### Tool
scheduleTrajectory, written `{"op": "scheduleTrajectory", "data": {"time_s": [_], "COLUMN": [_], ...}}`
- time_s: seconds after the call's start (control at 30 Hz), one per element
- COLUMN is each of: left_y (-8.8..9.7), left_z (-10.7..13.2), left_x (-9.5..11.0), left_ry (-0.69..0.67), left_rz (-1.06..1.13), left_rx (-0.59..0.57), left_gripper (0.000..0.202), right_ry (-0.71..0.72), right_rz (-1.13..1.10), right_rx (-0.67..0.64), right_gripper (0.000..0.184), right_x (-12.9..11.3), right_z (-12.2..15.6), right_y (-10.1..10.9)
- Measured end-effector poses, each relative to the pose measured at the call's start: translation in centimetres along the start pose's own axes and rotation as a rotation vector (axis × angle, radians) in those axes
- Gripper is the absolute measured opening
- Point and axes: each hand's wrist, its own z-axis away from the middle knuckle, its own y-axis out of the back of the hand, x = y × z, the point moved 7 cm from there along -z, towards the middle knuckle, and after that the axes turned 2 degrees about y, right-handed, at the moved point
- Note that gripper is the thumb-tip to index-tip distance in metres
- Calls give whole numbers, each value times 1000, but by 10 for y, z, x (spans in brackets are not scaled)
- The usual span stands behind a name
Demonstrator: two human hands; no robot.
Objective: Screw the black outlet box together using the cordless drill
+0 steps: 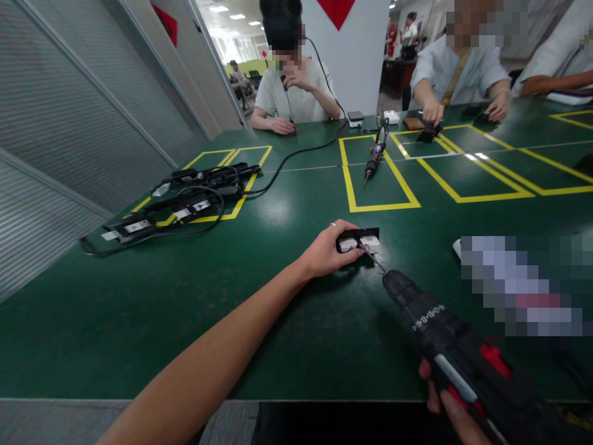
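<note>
My left hand [331, 250] grips a small black part with white labels [370, 240] and steadies it on the green table. Its fingers are closed around the part's left end. Low on the right, my right hand [447, 402] is wrapped around a black and red power screwdriver [445, 327]. The tool points forward and left, and its thin metal bit [373, 258] reaches the labelled part near my left thumb. Whether the bit sits in a screw is too small to tell. Much of my right hand is hidden behind the tool.
Black power adapters with cables [185, 201] lie at the left of the green table [287, 346]. A second electric screwdriver [376, 157] lies in a yellow taped rectangle. Opposite sit a person [296, 93] and a co-worker handling a black part [428, 133]. A blurred object [514, 284] lies right.
</note>
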Motion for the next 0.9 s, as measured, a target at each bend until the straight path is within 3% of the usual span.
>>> {"op": "scheduleTrajectory", "data": {"time_s": [0.27,0.67,0.9], "left_y": [0,0,-1], "left_z": [0,1,1], "left_x": [1,1,1], "left_ry": [-5,-1,18], "left_rz": [17,-20,-23], "left_rx": [3,3,0], "left_gripper": [37,38,35], "right_ry": [8,-61,2], "right_rz": [-24,-110,-80], "right_rx": [-11,-47,36], "right_gripper": [20,30,34], "right_x": [-6,0,-6], "right_z": [-3,-7,-5], "right_y": [0,-4,0]}}
